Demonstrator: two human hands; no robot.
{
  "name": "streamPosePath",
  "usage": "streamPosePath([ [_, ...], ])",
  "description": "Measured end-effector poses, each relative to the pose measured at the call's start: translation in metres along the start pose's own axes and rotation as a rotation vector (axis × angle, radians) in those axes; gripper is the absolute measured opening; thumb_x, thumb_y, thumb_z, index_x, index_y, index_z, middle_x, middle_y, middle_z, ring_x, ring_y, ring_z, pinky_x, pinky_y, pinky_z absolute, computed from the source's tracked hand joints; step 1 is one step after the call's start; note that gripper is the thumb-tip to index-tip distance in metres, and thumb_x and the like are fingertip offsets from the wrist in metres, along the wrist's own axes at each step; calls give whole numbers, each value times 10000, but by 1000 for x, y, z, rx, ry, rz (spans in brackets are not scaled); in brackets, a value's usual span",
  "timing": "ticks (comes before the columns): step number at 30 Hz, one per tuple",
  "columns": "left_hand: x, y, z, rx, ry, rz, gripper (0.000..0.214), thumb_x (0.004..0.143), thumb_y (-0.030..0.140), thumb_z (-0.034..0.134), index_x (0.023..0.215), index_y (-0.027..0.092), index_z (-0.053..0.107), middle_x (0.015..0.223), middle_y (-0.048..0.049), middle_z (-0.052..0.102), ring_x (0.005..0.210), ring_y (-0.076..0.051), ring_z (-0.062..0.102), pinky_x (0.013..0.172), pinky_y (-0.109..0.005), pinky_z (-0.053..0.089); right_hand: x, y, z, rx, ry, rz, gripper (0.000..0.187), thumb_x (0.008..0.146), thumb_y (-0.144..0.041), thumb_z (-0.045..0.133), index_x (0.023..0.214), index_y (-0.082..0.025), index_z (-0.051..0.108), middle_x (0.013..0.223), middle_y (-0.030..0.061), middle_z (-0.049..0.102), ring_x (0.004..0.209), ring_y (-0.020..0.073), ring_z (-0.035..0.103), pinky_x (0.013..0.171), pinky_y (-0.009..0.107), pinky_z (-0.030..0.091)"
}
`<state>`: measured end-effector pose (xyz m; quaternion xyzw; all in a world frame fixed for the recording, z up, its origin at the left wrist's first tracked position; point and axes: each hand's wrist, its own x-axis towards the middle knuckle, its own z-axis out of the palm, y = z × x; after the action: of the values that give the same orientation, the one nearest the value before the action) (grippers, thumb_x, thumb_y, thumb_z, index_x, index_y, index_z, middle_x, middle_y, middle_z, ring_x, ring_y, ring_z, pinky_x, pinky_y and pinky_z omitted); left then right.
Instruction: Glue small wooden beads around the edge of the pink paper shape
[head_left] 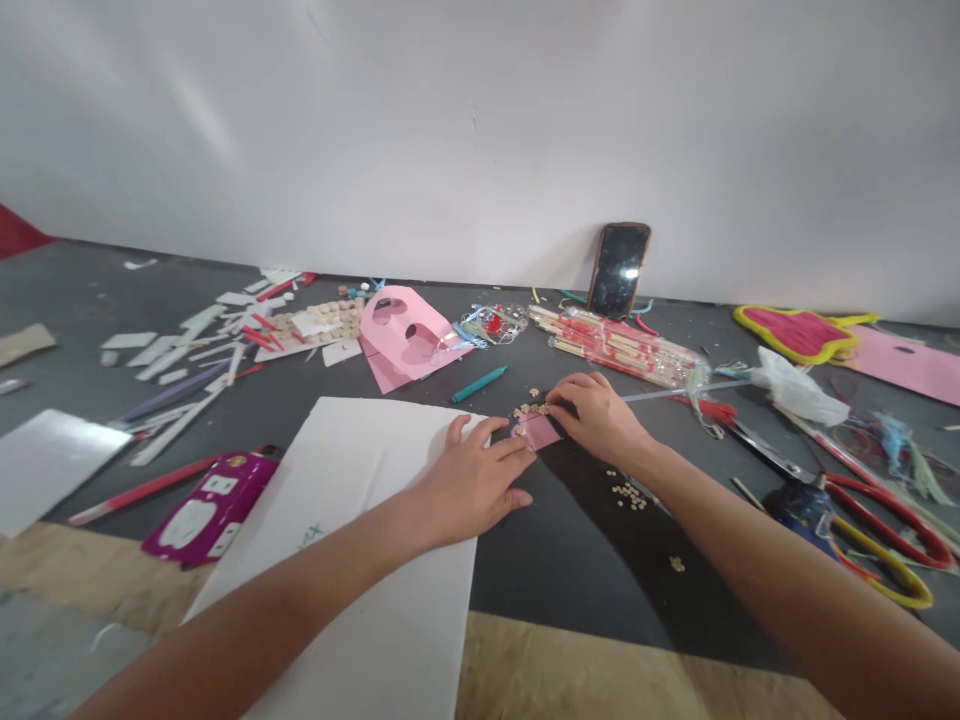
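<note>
A small pink paper piece lies on the dark tabletop, with small tan pieces set along its far edge. My left hand rests partly on the white board, fingers spread, its fingertips at the paper's left edge. From the right, my right hand has thumb and fingers pinched together at the paper's far right corner. Whatever they pinch is too small to make out. Tiny loose tan pieces lie below my right wrist, and one flower-shaped cluster sits nearer the front.
Behind are a teal marker, a pink paper cutout, wrapped sticks and a phone against the wall. To the right lie scissors and a glue gun. Left are a purple case and scattered white strips.
</note>
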<state>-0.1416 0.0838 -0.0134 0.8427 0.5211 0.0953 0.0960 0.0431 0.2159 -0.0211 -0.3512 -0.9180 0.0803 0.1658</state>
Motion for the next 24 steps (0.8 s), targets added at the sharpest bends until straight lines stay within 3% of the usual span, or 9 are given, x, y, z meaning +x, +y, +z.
streamPosePath([
  [5, 0, -5, -8, -22, 12, -8, 357, 933, 399, 412, 1247, 273, 527, 1327, -61, 570, 1277, -288, 380, 1017, -527, 232, -1, -1, 0, 5, -2, 2, 137, 849, -198, 551, 862, -198, 687, 935, 80, 678, 875, 221, 559, 869, 387, 425],
  [11, 13, -25, -8, -98, 107, -184, 347, 869, 108, 387, 1148, 244, 542, 1190, -60, 645, 1205, -263, 462, 953, -491, 310, -4, 0, -2, 1, -10, 19, 149, 834, -182, 544, 851, -197, 692, 929, 80, 680, 861, 223, 550, 870, 394, 432],
  [15, 29, -32, -5, -198, 208, -322, 418, 836, 100, 449, 1234, 227, 438, 1107, -61, 678, 1119, -255, 527, 938, -489, 335, -8, -2, -7, 9, -27, 6, 167, 801, -160, 555, 875, -209, 697, 960, 74, 679, 901, 228, 557, 861, 387, 447],
  [19, 36, -32, 0, -219, 217, -302, 490, 831, 65, 428, 1290, 230, 378, 1093, -49, 688, 1136, -248, 516, 945, -487, 326, -8, -4, -8, 14, -26, -3, 279, 809, -128, 528, 1035, -202, 675, 1059, 88, 657, 972, 240, 548, 883, 400, 449],
  [24, 34, -28, 3, -214, 188, -287, 518, 844, 168, 505, 1331, 219, 336, 1156, -70, 670, 1162, -276, 491, 950, -505, 309, -3, -7, -1, 7, -65, -50, 297, 852, -212, 565, 1133, -174, 652, 1103, 123, 634, 1040, 260, 523, 938, 413, 419],
])
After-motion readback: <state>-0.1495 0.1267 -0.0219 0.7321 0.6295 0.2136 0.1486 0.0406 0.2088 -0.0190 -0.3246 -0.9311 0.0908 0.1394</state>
